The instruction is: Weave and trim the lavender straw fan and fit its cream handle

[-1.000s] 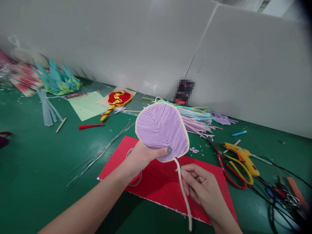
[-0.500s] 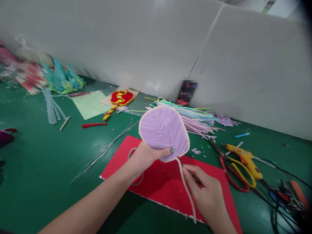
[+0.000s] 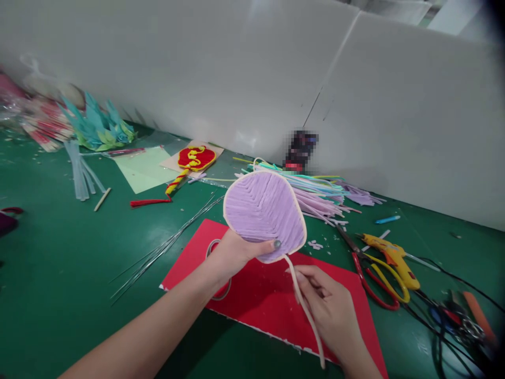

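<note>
Green bench [image 3: 47, 279] runs back to a pale grey wall [image 3: 165, 79]. On the far left, by the back edge, are red and white sticks [image 3: 47, 129] and a spiky blue-green paper thing [image 3: 100, 129]. Closer in lie clear glue sticks [image 3: 79, 173] and one short pale stick [image 3: 102, 199]. Next, near the back edge, come light green paper [image 3: 138, 171] and a red fan with yellow trim [image 3: 197, 158], with a red tassel [image 3: 150, 202] on its handle. Thin wires [image 3: 165, 239] lie just left of a red board [image 3: 252, 316].

Above that board, the left hand [image 3: 236, 251] grips a purple fan [image 3: 262, 213] by its lower left side, thumb flat on the front. It has a cream rim, and a cream strip [image 3: 310, 318] hangs from its bottom. The right hand [image 3: 329, 300] has its fingertips close together at the top of that strip. I cannot tell if they pinch it.

Behind the fan, by the back edge, sits a big bunch of soft colored stems [image 3: 319, 192]. Farther right are a blue stick [image 3: 387, 219], scissors [image 3: 358, 267] with one red and one yellow handle, a yellow glue gun [image 3: 394, 256], and a messy pile of tools [image 3: 453, 318] with black cords.
</note>
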Motion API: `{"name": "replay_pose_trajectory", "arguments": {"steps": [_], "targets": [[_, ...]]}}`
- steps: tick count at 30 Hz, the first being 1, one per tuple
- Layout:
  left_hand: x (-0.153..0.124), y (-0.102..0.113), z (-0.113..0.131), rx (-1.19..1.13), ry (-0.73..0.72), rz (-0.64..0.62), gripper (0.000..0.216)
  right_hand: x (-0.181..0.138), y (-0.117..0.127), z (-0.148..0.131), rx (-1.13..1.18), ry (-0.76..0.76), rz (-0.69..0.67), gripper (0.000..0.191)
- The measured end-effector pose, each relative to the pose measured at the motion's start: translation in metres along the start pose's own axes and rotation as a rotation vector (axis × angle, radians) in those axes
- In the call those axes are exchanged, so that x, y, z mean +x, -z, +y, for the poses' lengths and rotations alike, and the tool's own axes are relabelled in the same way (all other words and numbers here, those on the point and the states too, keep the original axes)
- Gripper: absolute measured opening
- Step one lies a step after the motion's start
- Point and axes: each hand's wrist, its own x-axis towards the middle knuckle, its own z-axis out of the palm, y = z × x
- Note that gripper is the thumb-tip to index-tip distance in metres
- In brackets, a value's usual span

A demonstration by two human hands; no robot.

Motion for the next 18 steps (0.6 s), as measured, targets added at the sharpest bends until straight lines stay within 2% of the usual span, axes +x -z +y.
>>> {"name": "replay_pose_trajectory", "arguments": {"steps": [4, 7, 12, 18], "targets": [[-0.001, 0.0, 0.002, 0.007, -0.001, -0.021, 0.066, 0.0, 0.001, 0.003, 0.27, -0.276, -0.112, 0.029], [-0.003, -0.001, 0.004, -0.004, 0.001, -0.028, 0.066, 0.001, 0.002, 0.003, 0.377, -0.364, -0.162, 0.033], [-0.005, -0.009, 0.0, -0.133, -0.014, 0.034, 0.057, 0.005, 0.004, -0.001, 0.296, -0.255, -0.078, 0.029], [-0.003, -0.01, -0.006, -0.239, -0.017, 0.089, 0.057, 0.001, 0.002, -0.001, -0.037, 0.005, 0.054, 0.022]]}}
